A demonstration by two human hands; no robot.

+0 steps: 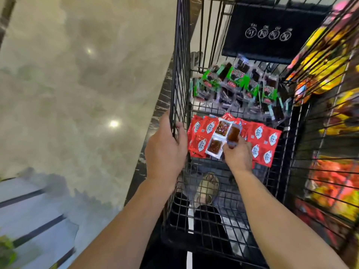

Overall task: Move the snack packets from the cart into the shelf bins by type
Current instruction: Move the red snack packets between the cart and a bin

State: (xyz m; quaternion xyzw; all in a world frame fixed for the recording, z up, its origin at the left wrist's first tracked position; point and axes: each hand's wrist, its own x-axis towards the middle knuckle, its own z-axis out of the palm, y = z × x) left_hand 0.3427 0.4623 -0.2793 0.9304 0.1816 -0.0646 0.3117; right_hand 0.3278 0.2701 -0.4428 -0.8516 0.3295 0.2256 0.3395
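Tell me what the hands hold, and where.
Left hand grips the cart's wire side; right hand pinches a clear packet by its near end.

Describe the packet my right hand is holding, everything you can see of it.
The packet is small, with a clear glossy plastic front showing a dark red-brown filling and a pale sealed border. The right hand pinches its near end, holding it tilted over the pile of red packets inside the wire cart. Its back and any print are not visible.
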